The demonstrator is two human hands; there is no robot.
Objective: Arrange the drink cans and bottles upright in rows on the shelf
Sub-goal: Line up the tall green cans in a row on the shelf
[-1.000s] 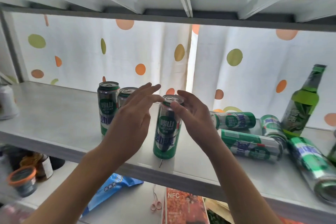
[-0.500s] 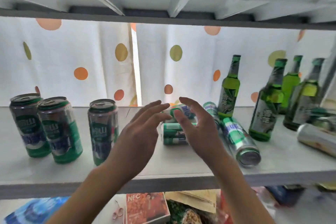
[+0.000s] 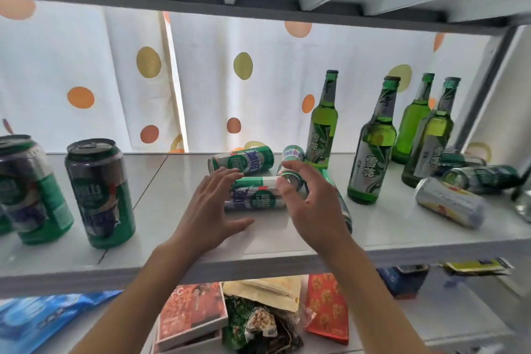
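Toppled beer can [image 3: 255,195] at frame centre lies between the spread left hand [image 3: 211,211] and right hand [image 3: 311,204]; best gripped by both ends, then tipped upright.

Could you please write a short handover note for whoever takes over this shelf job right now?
Left hand and right hand: both open, either side of a lying green can, not yet gripping.
Done: dark cans upright at left; four green bottles upright at right.
Left: stand up the lying cans mid-shelf and the silver can at right, then align rows.
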